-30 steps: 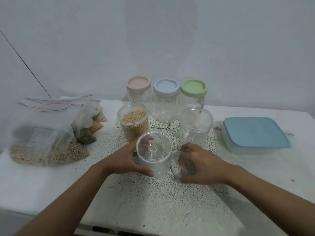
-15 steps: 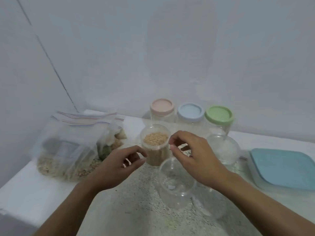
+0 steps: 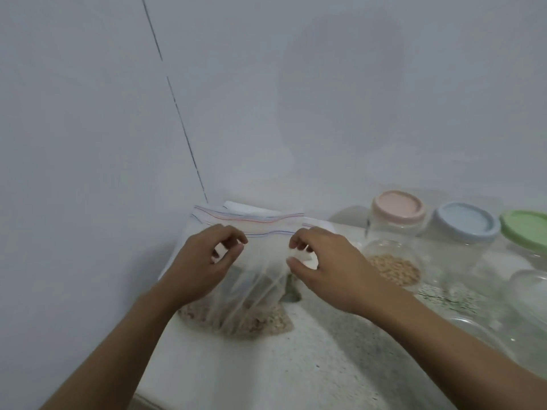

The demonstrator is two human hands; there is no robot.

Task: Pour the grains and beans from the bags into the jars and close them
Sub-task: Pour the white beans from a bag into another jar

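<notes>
**Wall** [image 3: 88, 113]: plain, pale grey-white, filling most of the view. A thin dark line [image 3: 179, 113] slants down it to the table's back edge.

**Tabletop** [image 3: 266, 368]: white, with dark speckling toward the right. Its near edge shows at the bottom.

**Zip bag** [image 3: 254, 285]: large and clear, standing at the back left of the table, close to the wall. Red and blue zip lines run along its top, and pale grains [image 3: 236, 324] lie settled in its bottom. Whether the mouth is sealed cannot be told.

**Left hand** [image 3: 201, 261]: fingers curled, with thumb and forefinger pinching the bag's film just under the zip on the left side.

**Right hand** [image 3: 328, 264]: curled likewise, pinching the film on the right side. Creases fan downward from both grips.

**Step, as judged:** the bag is being taken up for opening, and no pouring from it has begun. The next move calls for parting the zip lips and carrying the bag over an empty jar. The limp film and loose grain will want support beneath.

**Lidded jars:** three in a row at the back right, with pink [image 3: 398, 211], blue [image 3: 464, 226] and green [image 3: 527, 232] lids. The green one is cut off by the frame.

**Open jar** [image 3: 393, 261]: lidless, just right of the right hand, partly filled with tan beans.

**Clear jar** [image 3: 529, 288]: at the right edge, blurred, apparently empty.

**Small bag** [image 3: 291, 291]: dark green contents, mostly hidden behind the zip bag.
</notes>
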